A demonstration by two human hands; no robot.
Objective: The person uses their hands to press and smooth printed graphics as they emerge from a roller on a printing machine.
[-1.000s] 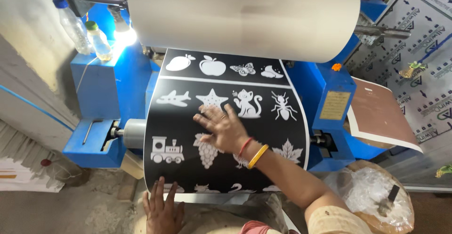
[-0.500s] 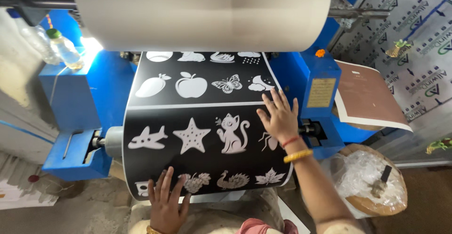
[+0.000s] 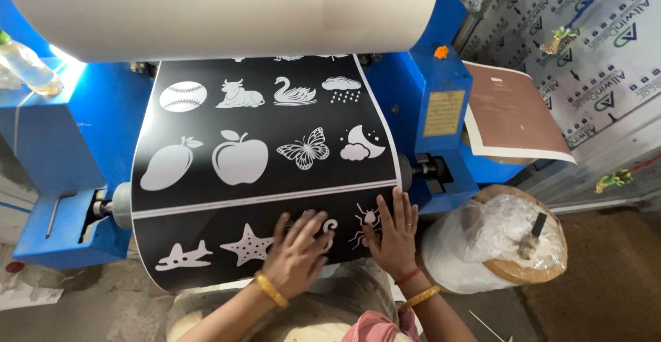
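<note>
Both hands, left hand and right hand, press flat with fingers spread apart on the glossy black sheet with white picture shapes, near its lower edge.

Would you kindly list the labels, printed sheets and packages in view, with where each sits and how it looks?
Plate: yellow rectangle on the blue machine's right side.
Black sheet: over the roller under both hands, white silhouettes.
Wall panels: top right, silvery with green and dark print.
Plastic bag: clear, in a round basket, lower right.

Printed panels line the wall on the right. Bare, dusty floor lies below. Bright light glows far left.
</note>
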